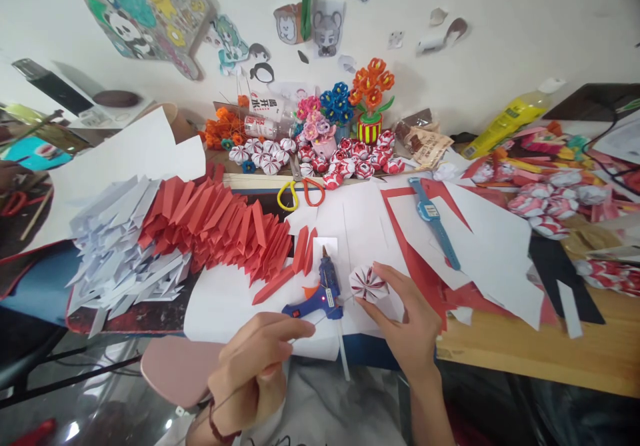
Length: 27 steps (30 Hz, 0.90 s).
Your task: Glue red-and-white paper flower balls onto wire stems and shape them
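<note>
My right hand (400, 309) holds a white and red folded paper flower (369, 283) between thumb and fingertips, over white paper. My left hand (263, 359) is pinched on a thin wire (320, 318) near the table's front edge; the wire runs toward the flower. Between the hands lies a blue hot glue gun (327, 289), its red light on and a clear glue stick out of its back. Left of the gun are a few loose red folded strips (300, 249), and beyond them a long pile of red folded strips (215, 229) beside a heap of white ones (130, 246).
Scissors (300, 193) with yellow and red handles lie behind the glue gun. Finished paper balls (345, 159) and pipe-cleaner flowers (373, 89) line the wall. To the right are paper sheets (480, 253), a blue watch (434, 223) and a yellow bottle (510, 123).
</note>
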{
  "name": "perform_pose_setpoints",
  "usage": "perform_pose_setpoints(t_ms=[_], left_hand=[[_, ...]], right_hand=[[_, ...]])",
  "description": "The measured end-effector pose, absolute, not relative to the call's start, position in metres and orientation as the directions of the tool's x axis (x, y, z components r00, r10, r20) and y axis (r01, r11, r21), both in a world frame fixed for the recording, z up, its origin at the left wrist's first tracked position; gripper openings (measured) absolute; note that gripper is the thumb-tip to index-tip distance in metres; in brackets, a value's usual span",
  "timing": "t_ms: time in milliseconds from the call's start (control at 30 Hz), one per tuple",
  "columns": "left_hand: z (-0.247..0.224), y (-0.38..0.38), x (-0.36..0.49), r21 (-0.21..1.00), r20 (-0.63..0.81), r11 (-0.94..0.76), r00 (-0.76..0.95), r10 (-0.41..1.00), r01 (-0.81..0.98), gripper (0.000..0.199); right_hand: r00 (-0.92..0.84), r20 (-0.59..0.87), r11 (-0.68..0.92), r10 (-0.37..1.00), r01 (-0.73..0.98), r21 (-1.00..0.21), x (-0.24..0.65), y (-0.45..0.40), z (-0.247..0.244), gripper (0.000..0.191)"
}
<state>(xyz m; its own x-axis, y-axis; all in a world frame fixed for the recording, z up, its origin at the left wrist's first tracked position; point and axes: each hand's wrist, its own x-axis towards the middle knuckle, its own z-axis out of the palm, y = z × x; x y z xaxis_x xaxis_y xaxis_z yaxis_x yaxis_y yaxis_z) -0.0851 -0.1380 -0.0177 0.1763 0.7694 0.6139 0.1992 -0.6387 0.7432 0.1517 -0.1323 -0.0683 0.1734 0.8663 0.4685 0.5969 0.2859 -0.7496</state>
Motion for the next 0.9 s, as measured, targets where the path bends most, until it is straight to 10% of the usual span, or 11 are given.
perform_pose_setpoints(t_ms=[900], left_hand=[[0.013, -0.113, -0.060, 0.662, 0.547, -0.683, 0.424, 0.722, 0.309, 0.031]], right_hand=[[0.153, 0.423, 0.277, 0.893, 0.552, -0.786, 0.148, -0.127, -0.077, 0.047]])
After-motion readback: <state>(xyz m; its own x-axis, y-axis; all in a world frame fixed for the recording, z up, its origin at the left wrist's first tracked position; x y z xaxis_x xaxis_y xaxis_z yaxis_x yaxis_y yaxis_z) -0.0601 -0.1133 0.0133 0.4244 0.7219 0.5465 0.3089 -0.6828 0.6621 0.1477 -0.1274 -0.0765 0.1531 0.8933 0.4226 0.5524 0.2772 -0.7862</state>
